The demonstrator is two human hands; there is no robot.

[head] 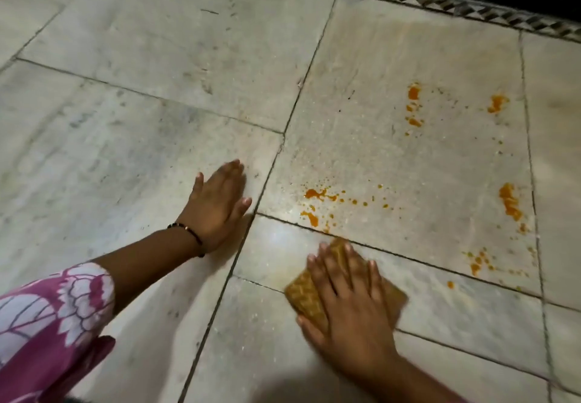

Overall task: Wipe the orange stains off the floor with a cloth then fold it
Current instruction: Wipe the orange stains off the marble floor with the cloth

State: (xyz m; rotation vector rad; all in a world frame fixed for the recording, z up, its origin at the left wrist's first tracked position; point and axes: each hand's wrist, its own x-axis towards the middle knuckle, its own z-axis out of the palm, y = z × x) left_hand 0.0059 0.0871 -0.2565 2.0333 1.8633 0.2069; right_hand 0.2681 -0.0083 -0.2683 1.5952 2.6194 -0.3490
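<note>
A folded tan waffle-weave cloth lies flat on the pale marble floor, and my right hand presses on it with fingers spread. Orange stains are scattered over the big tile beyond it: a splash just ahead of the cloth, a smear at the far right, blotches further back and small drops at the right. My left hand rests flat on the floor to the left, fingers together, holding nothing.
Dark grout lines divide the tiles. A patterned border strip runs along the far edge, with a dark area behind it. A pink flowered sleeve covers my left arm.
</note>
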